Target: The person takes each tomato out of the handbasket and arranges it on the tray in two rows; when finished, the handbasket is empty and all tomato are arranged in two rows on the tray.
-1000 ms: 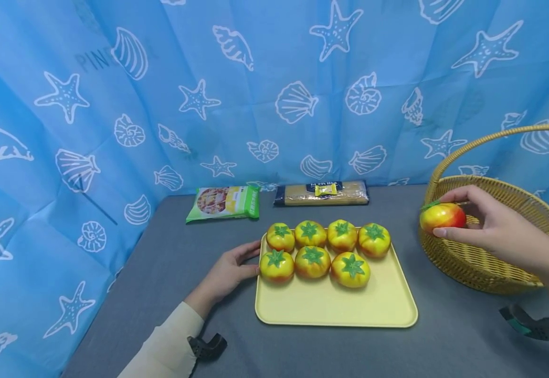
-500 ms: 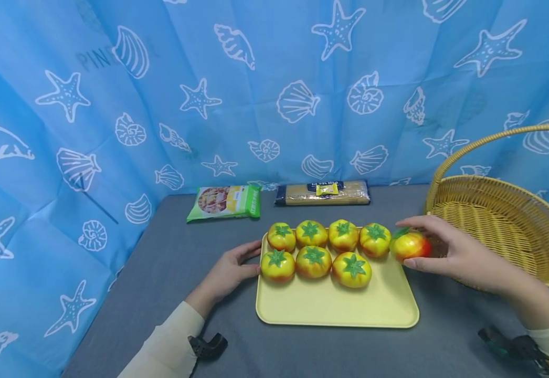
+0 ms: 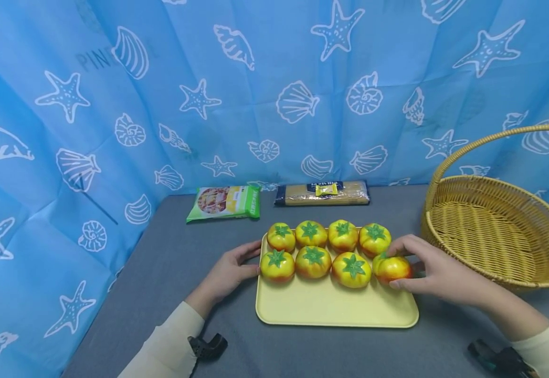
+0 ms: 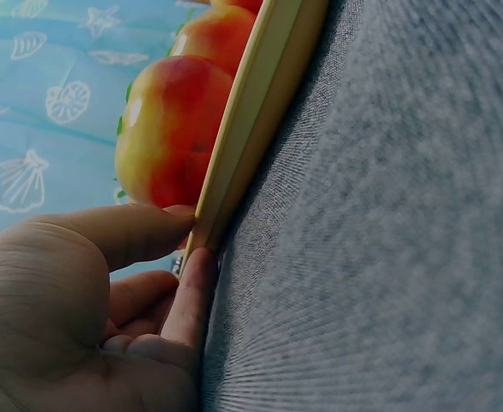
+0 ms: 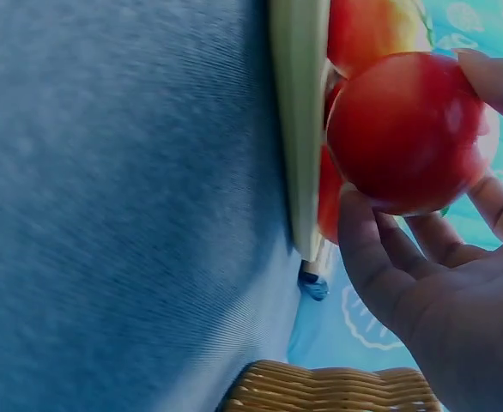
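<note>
A yellow tray (image 3: 326, 307) lies on the grey table, bearing two rows of yellow-red tomatoes (image 3: 313, 261) with green leafy tops. At its left edge, my left hand (image 3: 229, 270) pinches the rim between thumb and fingers; the left wrist view shows the rim (image 4: 250, 129) from the side. My right hand (image 3: 437, 275) holds another tomato (image 3: 394, 269) at the right end of the front row. The right wrist view shows this tomato's red underside (image 5: 406, 129), tilted, with thumb and fingertips around it. Whether it touches the tray, I cannot tell.
A wicker basket (image 3: 487, 236) with a tall handle stands to the right, close to my right forearm. Behind the tray lie a green-white food packet (image 3: 227, 202) and a pack of spaghetti (image 3: 350, 193) with a small yellow sachet (image 3: 326, 189) on it. A blue curtain (image 3: 236, 131) hangs behind.
My right hand has carried the tomato from the basket's rim leftward and down to the tray's right side, beside the front row. The left hand has stayed at the tray's edge.
</note>
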Action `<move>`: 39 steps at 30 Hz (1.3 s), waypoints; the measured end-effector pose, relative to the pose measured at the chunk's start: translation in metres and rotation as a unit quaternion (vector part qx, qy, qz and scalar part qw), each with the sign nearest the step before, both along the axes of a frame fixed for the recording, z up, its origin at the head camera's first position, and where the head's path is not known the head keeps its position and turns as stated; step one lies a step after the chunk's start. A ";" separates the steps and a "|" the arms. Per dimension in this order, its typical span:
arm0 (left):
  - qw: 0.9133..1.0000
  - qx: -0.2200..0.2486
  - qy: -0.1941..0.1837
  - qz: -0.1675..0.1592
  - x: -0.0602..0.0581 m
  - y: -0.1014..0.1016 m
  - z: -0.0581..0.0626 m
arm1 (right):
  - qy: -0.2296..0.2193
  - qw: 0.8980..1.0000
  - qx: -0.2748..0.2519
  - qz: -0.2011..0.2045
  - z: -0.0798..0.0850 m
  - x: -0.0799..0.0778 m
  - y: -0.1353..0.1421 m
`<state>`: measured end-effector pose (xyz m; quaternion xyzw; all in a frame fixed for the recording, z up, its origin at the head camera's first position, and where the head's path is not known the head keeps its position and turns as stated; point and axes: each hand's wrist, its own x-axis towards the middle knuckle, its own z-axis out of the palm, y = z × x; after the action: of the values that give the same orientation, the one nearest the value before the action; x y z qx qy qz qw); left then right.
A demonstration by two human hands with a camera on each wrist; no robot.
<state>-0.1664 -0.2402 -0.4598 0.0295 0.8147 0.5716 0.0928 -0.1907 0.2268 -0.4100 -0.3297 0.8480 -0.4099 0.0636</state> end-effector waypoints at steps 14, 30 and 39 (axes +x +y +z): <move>1.000 0.009 0.008 -0.013 -0.002 -0.003 -0.002 | 0.144 0.988 0.048 -0.024 -0.016 0.008 -0.009; 1.000 0.001 0.001 -0.008 -0.004 0.001 -0.003 | 0.084 0.993 0.066 -0.058 -0.005 0.010 -0.009; 1.000 0.015 0.007 -0.010 -0.002 -0.002 -0.003 | 0.093 0.992 0.057 -0.063 0.022 0.000 -0.016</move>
<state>-0.1682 -0.2423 -0.4632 0.0428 0.8065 0.5823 0.0928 -0.1908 0.2113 -0.3877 -0.3080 0.8915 -0.3315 -0.0223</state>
